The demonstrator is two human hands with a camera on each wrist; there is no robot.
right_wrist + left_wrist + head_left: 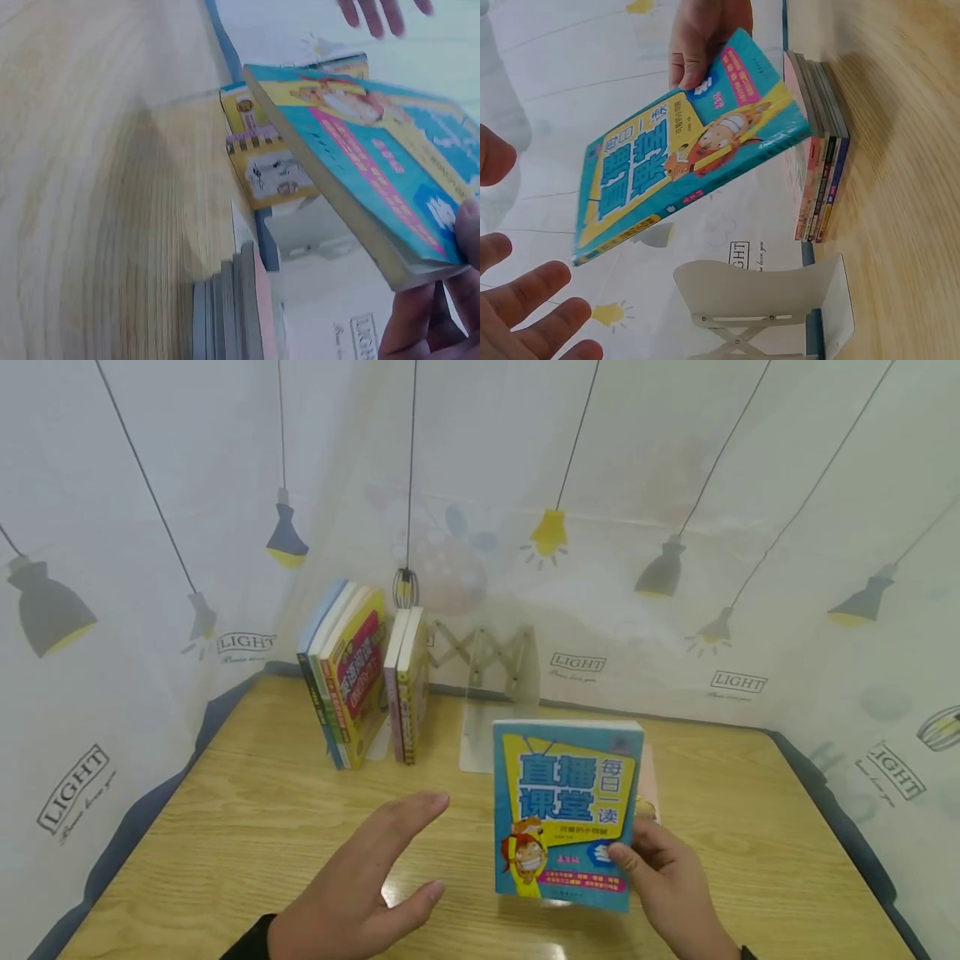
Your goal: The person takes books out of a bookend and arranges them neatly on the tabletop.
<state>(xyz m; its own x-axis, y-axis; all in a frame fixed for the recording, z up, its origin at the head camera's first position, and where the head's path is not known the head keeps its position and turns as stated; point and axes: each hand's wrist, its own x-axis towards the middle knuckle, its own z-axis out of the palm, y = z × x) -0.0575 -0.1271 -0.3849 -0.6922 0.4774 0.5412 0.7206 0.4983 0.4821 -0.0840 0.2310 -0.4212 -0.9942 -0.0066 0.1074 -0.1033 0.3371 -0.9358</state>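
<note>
My right hand [671, 877] grips a blue and yellow book [562, 827] by its lower right corner, thumb on the front cover and fingers behind. The book is held up over the table, its cover with a cartoon child facing me. To its left, my left hand [367, 868] is in the air with fingers spread, touching nothing; its fingertips [544, 292] show in the left wrist view. Behind the held book stands a group of several books [821, 150], mostly hidden in the head view.
A pale expandable metal bookend [498, 693] stands at the back of the wooden table [247, 827]. Thicker books [345, 677] lean at its left, with two thinner books [405, 685] beside them. A lamp-printed curtain [480, 460] surrounds the table's back and sides.
</note>
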